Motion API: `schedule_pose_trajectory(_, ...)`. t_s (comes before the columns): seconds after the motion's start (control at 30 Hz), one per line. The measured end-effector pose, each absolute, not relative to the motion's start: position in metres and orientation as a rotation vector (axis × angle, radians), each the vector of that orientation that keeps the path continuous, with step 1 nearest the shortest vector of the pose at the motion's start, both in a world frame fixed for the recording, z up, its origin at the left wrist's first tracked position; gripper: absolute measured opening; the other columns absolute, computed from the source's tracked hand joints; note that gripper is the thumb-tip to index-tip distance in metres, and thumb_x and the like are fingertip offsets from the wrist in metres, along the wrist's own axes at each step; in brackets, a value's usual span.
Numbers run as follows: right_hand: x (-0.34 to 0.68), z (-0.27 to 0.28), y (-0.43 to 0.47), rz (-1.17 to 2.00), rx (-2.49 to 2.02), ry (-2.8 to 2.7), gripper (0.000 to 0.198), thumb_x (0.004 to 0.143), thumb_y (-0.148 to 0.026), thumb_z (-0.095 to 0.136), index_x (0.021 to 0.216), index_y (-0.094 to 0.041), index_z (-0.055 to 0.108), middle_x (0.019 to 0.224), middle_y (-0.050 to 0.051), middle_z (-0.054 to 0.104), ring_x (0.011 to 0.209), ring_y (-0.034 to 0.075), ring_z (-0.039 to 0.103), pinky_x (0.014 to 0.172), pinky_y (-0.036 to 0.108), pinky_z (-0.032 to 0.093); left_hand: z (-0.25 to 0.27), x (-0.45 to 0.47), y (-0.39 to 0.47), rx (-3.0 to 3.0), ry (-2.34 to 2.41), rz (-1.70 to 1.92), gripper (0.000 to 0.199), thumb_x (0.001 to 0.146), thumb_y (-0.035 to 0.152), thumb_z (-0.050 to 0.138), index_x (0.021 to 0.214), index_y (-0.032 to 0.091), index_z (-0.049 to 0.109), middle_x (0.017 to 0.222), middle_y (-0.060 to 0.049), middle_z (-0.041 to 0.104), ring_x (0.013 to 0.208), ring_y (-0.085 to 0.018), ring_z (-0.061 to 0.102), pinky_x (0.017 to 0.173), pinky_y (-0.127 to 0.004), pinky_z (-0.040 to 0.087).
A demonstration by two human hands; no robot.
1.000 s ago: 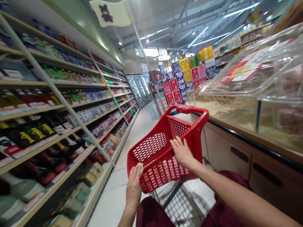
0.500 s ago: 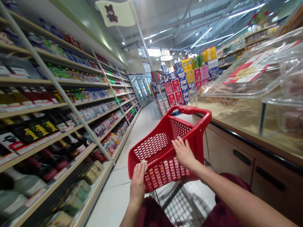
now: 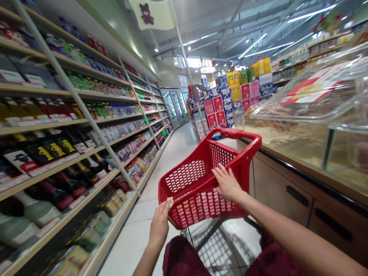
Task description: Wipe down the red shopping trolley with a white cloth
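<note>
In front of me stands a red plastic shopping cart (image 3: 184, 176) with perforated basket walls. At the lower left corner of its rim, my left hand (image 3: 159, 226) presses a small whitish cloth (image 3: 170, 202) against the plastic; only a bit of the cloth shows past the fingers. My right hand (image 3: 229, 184) rests over the near rim, close to the handle end, its fingers stretched along the edge and holding nothing. The cart's handle (image 3: 232, 134) lies beyond my right hand.
Shelves of bottles and cans (image 3: 69, 153) line the left side. A wooden counter (image 3: 287, 188) with clear plastic covers (image 3: 313, 92) runs along the right. Stacked drink boxes (image 3: 217, 111) and a pallet-jack-like handle (image 3: 198, 92) stand ahead, with glass-door fridges (image 3: 176, 105) farther back.
My left hand has slid with the cloth along the rim toward the cart's left corner. My right hand keeps its place on the rim. The view has shifted slightly.
</note>
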State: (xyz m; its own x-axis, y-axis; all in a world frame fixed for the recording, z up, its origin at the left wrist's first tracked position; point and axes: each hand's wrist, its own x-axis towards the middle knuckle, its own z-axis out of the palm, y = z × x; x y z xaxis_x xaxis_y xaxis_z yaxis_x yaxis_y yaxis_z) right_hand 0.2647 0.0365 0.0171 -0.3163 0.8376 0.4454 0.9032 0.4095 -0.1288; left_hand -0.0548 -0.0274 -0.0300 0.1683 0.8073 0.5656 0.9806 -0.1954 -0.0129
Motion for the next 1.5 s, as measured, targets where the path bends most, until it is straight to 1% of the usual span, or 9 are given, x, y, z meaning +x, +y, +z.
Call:
schedule_pose_trajectory(0.27, 0.277, 0.037, 0.078, 0.023, -1.541, -2.286, 0.058, 0.078, -0.033, 0.035, 0.131, -0.011, 0.03, 0.141, 0.009, 0.022, 0.13, 0.023, 0.004, 0.103, 0.046, 0.01, -0.036, -0.022, -0.026, -2.084, -1.607, -0.749, 0.055, 0.072, -0.001, 0.026, 0.118, 0.02, 0.048, 0.111, -0.004, 0.058, 0.104, -0.015, 0.051, 0.089, -0.032, 0.044)
schedule_pose_trajectory(0.37, 0.267, 0.032, 0.079, 0.065, -1.573, -2.249, 0.057, 0.083, -0.041, 0.03, 0.132, -0.012, 0.03, 0.142, 0.009, 0.019, 0.131, 0.024, 0.004, 0.102, 0.049, 0.007, -0.044, -0.002, -0.029, -2.078, -1.448, -0.813, 0.059, 0.074, -0.001, 0.026, 0.128, 0.022, 0.034, 0.116, -0.006, 0.056, 0.108, -0.016, 0.049, 0.09, -0.031, 0.044)
schedule_pose_trajectory(0.53, 0.247, 0.007, 0.051, 0.17, -1.3, -2.342, 0.046, 0.086, -0.041, 0.026, 0.126, -0.022, 0.039, 0.137, 0.005, 0.033, 0.129, 0.022, 0.015, 0.101, 0.051, 0.012, -0.044, 0.052, -0.031, -2.202, -1.168, -0.735, 0.06, 0.077, 0.0, 0.028, 0.134, 0.015, 0.017, 0.128, -0.011, 0.045, 0.121, -0.019, 0.036, 0.095, -0.034, 0.041)
schedule_pose_trajectory(0.7, 0.263, 0.003, 0.047, 0.162, -1.417, -2.292, 0.042, 0.085, -0.039, 0.03, 0.121, -0.019, 0.043, 0.135, 0.008, 0.035, 0.128, 0.023, 0.018, 0.099, 0.055, 0.013, -0.034, 0.025, -0.017, -2.416, -0.889, -0.554, 0.055, 0.08, 0.004, 0.031, 0.132, 0.016, 0.022, 0.129, -0.009, 0.044, 0.126, -0.02, 0.026, 0.096, -0.036, 0.04)
schedule_pose_trajectory(0.8, 0.272, 0.0, 0.049, 0.152, -1.522, -2.232, 0.041, 0.086, -0.037, 0.029, 0.119, -0.019, 0.045, 0.137, 0.007, 0.031, 0.129, 0.023, 0.015, 0.099, 0.054, 0.013, -0.035, -0.003, -0.003, -2.313, -1.073, -0.644, 0.052, 0.081, 0.003, 0.027, 0.131, 0.019, 0.026, 0.124, -0.009, 0.049, 0.124, -0.018, 0.029, 0.093, -0.038, 0.043)
schedule_pose_trajectory(0.9, 0.276, -0.006, 0.046, 0.23, -1.628, -2.11, 0.04, 0.086, -0.036, 0.025, 0.118, -0.021, 0.044, 0.141, 0.005, 0.023, 0.128, 0.024, 0.016, 0.097, 0.053, 0.02, -0.046, 0.024, 0.0, -2.254, -1.22, -0.764, 0.052, 0.082, 0.004, 0.026, 0.131, 0.019, 0.024, 0.125, -0.009, 0.048, 0.125, -0.019, 0.028, 0.093, -0.04, 0.043)
schedule_pose_trajectory(1.03, 0.286, -0.006, 0.046, 0.285, -1.705, -2.059, 0.038, 0.085, -0.031, 0.026, 0.117, -0.026, 0.045, 0.141, 0.0, 0.021, 0.128, 0.024, 0.017, 0.095, 0.054, 0.022, -0.056, 0.088, -0.01, -2.421, -0.949, -0.807, 0.052, 0.082, 0.006, 0.03, 0.133, 0.016, 0.02, 0.13, -0.01, 0.042, 0.127, -0.02, 0.021, 0.097, -0.041, 0.039)
schedule_pose_trajectory(1.27, 0.294, -0.002, 0.054, 0.34, -1.757, -2.001, 0.039, 0.084, -0.03, 0.025, 0.117, -0.029, 0.046, 0.141, -0.004, 0.022, 0.128, 0.026, 0.018, 0.095, 0.055, 0.023, -0.048, 0.034, -0.002, -2.268, -1.199, -0.795, 0.056, 0.082, 0.004, 0.028, 0.133, 0.022, 0.016, 0.126, -0.01, 0.047, 0.125, -0.02, 0.025, 0.093, -0.039, 0.044)
schedule_pose_trajectory(1.5, 0.289, -0.003, 0.06, 0.297, -1.77, -2.014, 0.039, 0.084, -0.031, 0.026, 0.118, -0.03, 0.045, 0.141, -0.004, 0.023, 0.127, 0.027, 0.02, 0.094, 0.056, 0.024, -0.056, 0.106, -0.005, -2.498, -0.968, -0.766, 0.056, 0.081, 0.001, 0.028, 0.133, 0.018, 0.019, 0.13, -0.01, 0.041, 0.127, -0.02, 0.02, 0.095, -0.041, 0.041)
